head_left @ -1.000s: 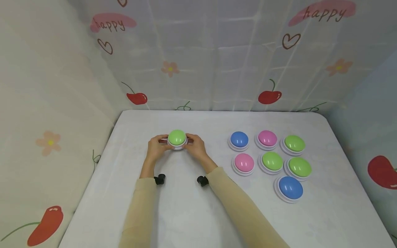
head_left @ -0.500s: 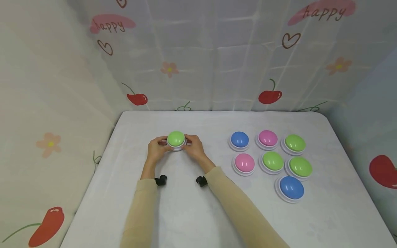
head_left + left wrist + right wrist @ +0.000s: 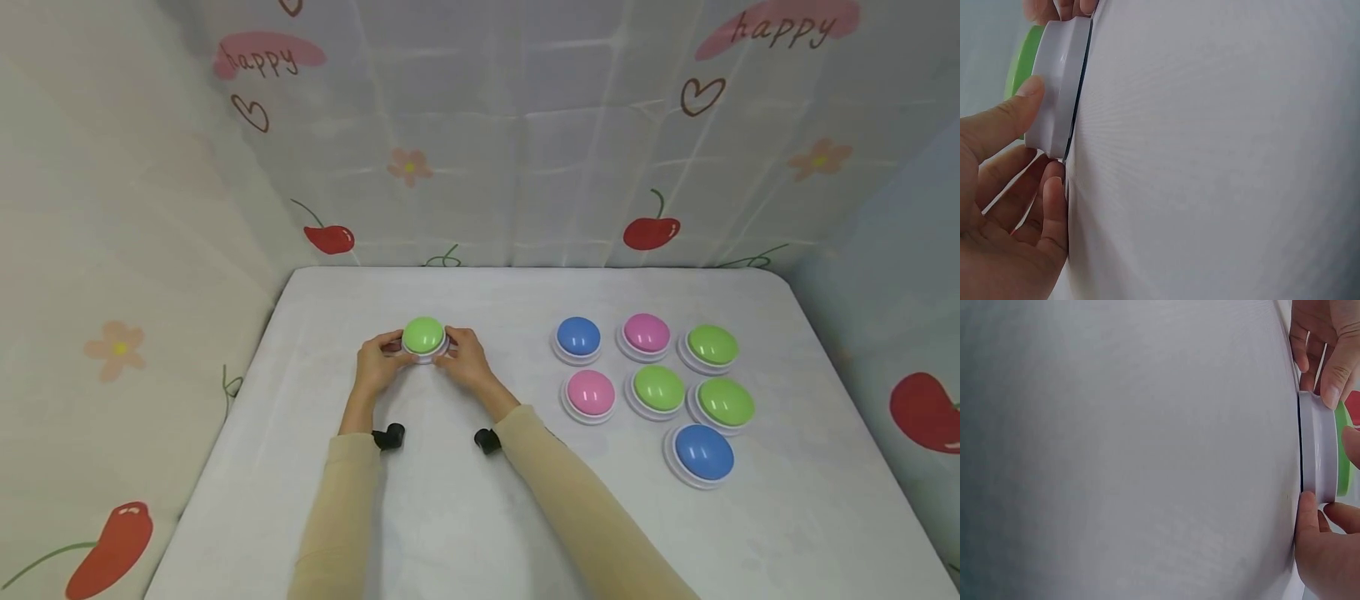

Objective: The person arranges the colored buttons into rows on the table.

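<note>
Left hand and right hand, at nine and three o'clock, grasp a green button; seven more buttons lie towards three to four o'clock.

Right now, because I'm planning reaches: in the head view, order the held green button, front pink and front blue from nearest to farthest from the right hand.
1. Held green button: left of the right hand, touching it.
2. Front pink: on its right.
3. Front blue: farther right, frontmost button.
</note>
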Demonstrator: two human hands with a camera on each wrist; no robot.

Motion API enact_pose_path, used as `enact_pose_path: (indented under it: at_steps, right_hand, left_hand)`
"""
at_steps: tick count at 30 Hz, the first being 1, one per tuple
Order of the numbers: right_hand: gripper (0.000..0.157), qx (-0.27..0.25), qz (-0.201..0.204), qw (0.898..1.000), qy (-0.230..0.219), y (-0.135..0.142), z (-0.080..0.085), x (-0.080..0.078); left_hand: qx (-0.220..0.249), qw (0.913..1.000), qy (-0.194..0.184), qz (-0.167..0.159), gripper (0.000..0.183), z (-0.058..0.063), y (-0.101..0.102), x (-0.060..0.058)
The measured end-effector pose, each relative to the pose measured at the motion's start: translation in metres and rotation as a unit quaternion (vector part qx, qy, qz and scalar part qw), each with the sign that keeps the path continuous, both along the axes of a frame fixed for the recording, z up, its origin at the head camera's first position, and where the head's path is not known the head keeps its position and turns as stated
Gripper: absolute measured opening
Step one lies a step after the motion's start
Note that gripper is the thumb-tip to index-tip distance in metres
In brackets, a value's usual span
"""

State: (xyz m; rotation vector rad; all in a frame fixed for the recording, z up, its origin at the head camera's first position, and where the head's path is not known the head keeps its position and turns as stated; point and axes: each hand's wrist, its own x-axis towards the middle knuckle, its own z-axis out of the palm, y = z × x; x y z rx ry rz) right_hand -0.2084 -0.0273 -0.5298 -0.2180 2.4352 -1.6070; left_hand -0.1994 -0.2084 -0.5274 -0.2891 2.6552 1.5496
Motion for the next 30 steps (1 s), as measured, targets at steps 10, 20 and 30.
enact_pose_path:
  at_steps: [10,20,30]
  right_hand:
    - [0.065,0.0,0.002,1.0,-0.009,0.001,0.002,0.001]
    - [0.067,-0.016,-0.02,0.999,-0.045,0.013,0.005,0.012]
    - [0.057,0.015,-0.01,0.999,-0.036,0.051,0.026,0.059]
  left_hand:
    - [0.005,0.9999,-0.009,-0.008,0.061,-0.002,0.0,0.0]
    - [-0.085,0.9963,0.015,-0.007,0.07,0.009,0.007,0.01]
    - [-0.062,0.9939,0.09,-0.015,0.063,0.036,0.049,0.043]
